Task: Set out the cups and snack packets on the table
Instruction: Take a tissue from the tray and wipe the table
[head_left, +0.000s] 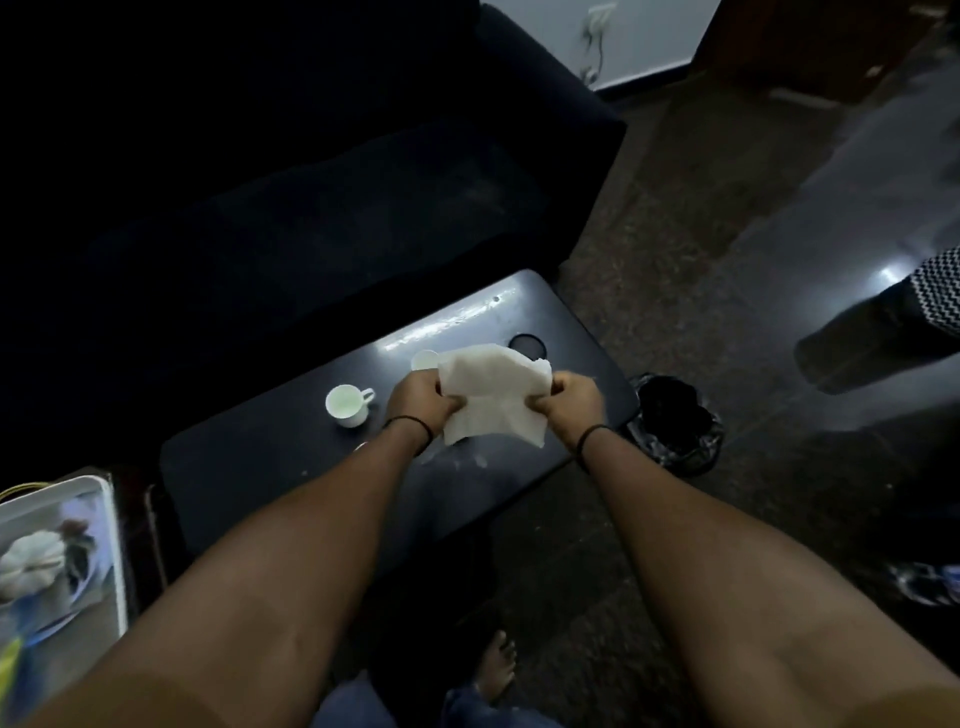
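Left hand (423, 397) and right hand (569, 400) each pinching a side of crumpled white tissue sheet (491, 402) above dark glossy table (270, 467). White handled cup (348, 405) upright just left of left hand; possibly another cup (423, 359) behind tissue.

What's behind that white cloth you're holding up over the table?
A second white cup peeks out past the cloth's upper left edge, mostly covered. A dark round hole in the table shows beyond its top right. Anything directly behind the cloth is hidden.
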